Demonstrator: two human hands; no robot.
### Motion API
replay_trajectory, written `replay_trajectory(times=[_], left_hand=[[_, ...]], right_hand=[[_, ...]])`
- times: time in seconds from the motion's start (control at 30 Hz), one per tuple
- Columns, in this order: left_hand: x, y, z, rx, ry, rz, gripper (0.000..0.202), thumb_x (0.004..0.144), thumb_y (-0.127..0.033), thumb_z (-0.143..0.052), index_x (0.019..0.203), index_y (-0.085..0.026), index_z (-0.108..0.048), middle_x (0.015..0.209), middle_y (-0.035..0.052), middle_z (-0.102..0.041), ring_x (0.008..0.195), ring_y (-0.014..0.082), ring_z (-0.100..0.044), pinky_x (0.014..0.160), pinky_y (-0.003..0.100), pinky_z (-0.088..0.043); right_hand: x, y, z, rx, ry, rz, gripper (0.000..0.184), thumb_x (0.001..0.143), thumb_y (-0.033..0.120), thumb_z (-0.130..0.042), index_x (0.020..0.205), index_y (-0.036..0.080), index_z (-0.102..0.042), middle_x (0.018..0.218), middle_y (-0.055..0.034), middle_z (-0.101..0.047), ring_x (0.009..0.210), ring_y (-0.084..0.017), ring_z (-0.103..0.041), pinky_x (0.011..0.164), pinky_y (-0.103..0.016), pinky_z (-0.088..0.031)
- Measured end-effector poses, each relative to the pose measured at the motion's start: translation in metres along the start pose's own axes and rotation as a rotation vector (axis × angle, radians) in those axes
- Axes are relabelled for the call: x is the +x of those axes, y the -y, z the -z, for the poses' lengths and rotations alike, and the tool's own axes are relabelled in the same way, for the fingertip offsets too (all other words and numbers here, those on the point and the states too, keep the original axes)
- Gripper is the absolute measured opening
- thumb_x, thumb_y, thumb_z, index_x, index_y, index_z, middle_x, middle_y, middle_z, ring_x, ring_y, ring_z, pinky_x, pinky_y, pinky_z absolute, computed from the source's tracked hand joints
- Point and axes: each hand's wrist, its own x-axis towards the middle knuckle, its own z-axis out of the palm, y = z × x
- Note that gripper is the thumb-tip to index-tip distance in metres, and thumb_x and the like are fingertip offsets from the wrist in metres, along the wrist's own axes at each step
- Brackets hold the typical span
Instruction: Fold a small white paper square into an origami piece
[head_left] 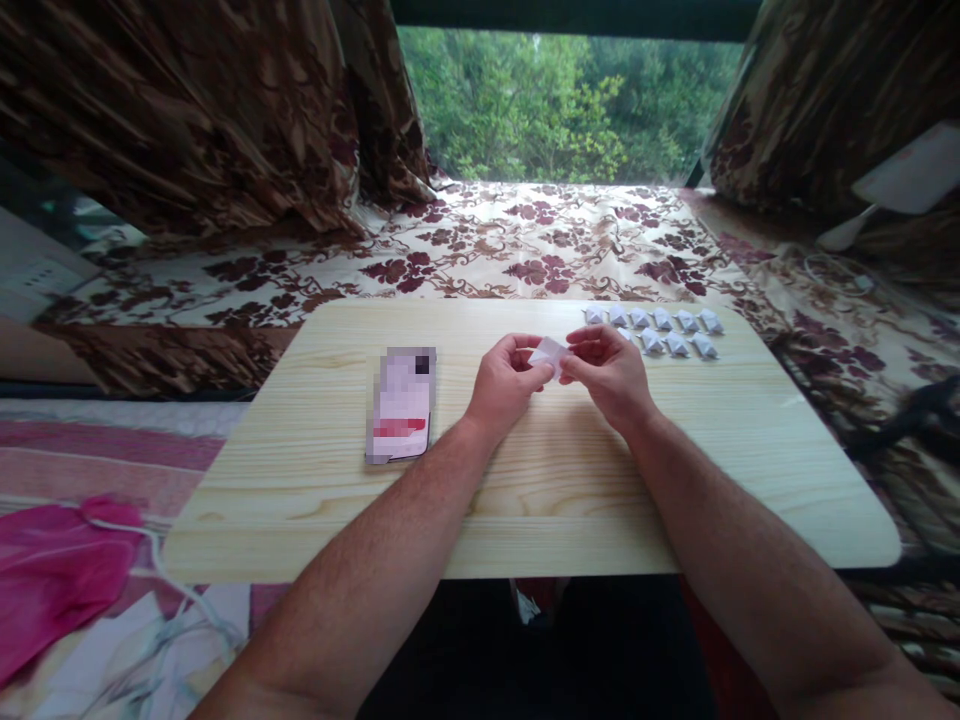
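Both of my hands meet over the middle of a light wooden table (315, 480). My left hand (504, 385) and my right hand (611, 372) each pinch an edge of a small piece of white paper (550, 352), held just above the tabletop. Their fingers are curled closed around it. Behind my right hand, several small folded white paper pieces (664, 330) lie in two rows on the table's far right side.
A phone (403, 404) lies flat on the table left of my hands. A floral cloth (487, 250) covers the ledge beyond, with brown curtains (187, 110) either side of a window. Pink fabric (52, 570) and a white cable (161, 560) lie at lower left.
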Motion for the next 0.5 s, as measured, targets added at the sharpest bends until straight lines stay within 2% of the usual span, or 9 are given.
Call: replay_trajectory(times=[0.13,0.23,0.33,0.5], left_hand=[[0.0029,0.0017,0.0008,-0.037,-0.082,-0.021,0.035,0.066,-0.025,-0.08,0.096,-0.015,-0.067,0.069,-0.0017,-0.064,0.059,0.0103,-0.057,0.056,0.023,-0.049],[0.004,0.0015,0.0011,-0.079,-0.122,-0.022,0.034,0.064,-0.026,-0.082,0.092,-0.015,-0.068,0.072,-0.0011,-0.066,0.061,0.0105,-0.058,0.054,0.023,-0.048],[0.0038,0.0014,0.0011,-0.086,-0.135,-0.026,0.028,0.064,-0.027,-0.082,0.086,-0.015,-0.069,0.075,0.0,-0.068,0.061,0.0102,-0.058,0.053,0.022,-0.045],[0.0022,0.0011,0.0006,-0.045,-0.103,-0.01,0.022,0.067,-0.028,-0.08,0.083,-0.014,-0.073,0.07,0.0007,-0.068,0.06,0.0101,-0.057,0.054,0.022,-0.043]], right_hand=[[-0.0003,0.0004,-0.0005,-0.02,0.03,-0.035,0.037,0.065,0.028,-0.081,0.095,0.02,-0.06,0.068,0.003,-0.068,0.056,-0.013,-0.063,0.054,-0.027,-0.054],[-0.0007,-0.0002,-0.0021,-0.02,0.12,-0.068,0.039,0.065,0.025,-0.079,0.097,0.021,-0.057,0.061,0.0056,-0.065,0.052,-0.012,-0.06,0.052,-0.025,-0.05],[-0.0008,-0.0007,-0.0024,-0.022,0.182,-0.088,0.04,0.066,0.025,-0.08,0.097,0.021,-0.057,0.063,0.0052,-0.065,0.054,-0.012,-0.059,0.051,-0.025,-0.049],[-0.0001,-0.0015,0.001,-0.077,0.106,-0.032,0.032,0.069,0.03,-0.079,0.095,0.019,-0.065,0.074,0.0013,-0.067,0.063,-0.013,-0.061,0.054,-0.026,-0.052]])
